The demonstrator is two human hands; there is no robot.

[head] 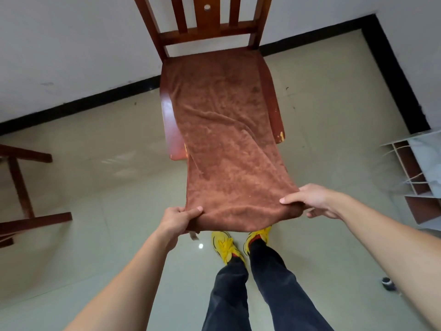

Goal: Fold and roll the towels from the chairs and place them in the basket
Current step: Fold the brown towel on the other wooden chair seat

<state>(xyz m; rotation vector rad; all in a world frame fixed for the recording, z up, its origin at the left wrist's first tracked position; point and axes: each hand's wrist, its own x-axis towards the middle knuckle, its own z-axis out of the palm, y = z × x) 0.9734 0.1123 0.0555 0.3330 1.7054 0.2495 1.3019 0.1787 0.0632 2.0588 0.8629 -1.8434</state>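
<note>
A long brown towel (pixel 224 139) lies spread over the seat of a reddish wooden chair (pixel 270 96), and its near end stretches off the seat toward me. My left hand (pixel 177 219) pinches the near left corner, thumb on top. At the near right corner my right hand (pixel 315 200) grips the edge, thumb on top and fingers underneath. The near end hangs taut in the air between both hands, above my feet. No basket is in view.
Another wooden chair's legs (pixel 21 182) stand at the left edge. A white and brown shelf unit (pixel 415 177) stands at the right edge. White walls with a black skirting run behind the chair. A small dark object (pixel 386 281) lies on the tiled floor at the right.
</note>
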